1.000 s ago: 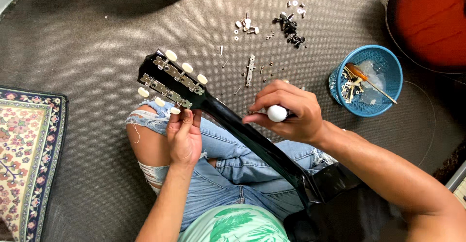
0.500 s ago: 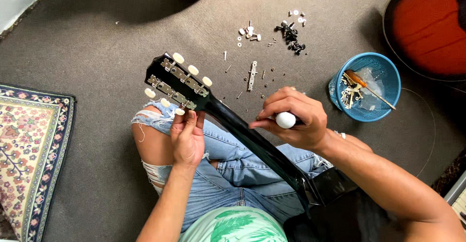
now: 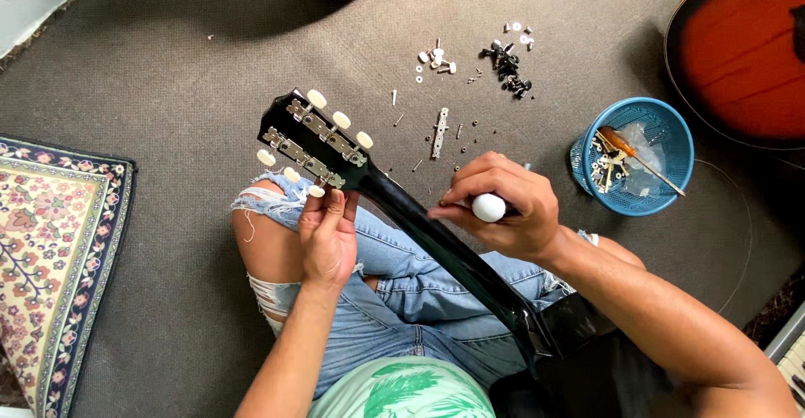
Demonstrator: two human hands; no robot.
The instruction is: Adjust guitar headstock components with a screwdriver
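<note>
A black guitar neck (image 3: pixel 436 242) lies across my lap, its headstock (image 3: pixel 314 137) pointing up-left with silver tuner plates and cream knobs. My left hand (image 3: pixel 327 233) reaches to the headstock's lower edge, fingertips on a cream tuner knob (image 3: pixel 316 192). My right hand (image 3: pixel 503 208) hovers just right of the neck, closed around a tool with a white rounded handle end (image 3: pixel 488 207); its tip is hidden by the fingers.
Loose screws, a silver tuner plate (image 3: pixel 440 131) and small black and white parts (image 3: pixel 507 62) lie on the grey carpet. A blue basket (image 3: pixel 633 154) with a screwdriver sits right. A red-orange guitar body (image 3: pixel 746 49) is top right, a patterned rug (image 3: pixel 50 250) left.
The view has shifted, so everything sits a little lower and to the right. My right hand stays closed on the tool beside the neck; my left fingers stay at the lower tuner knobs.
</note>
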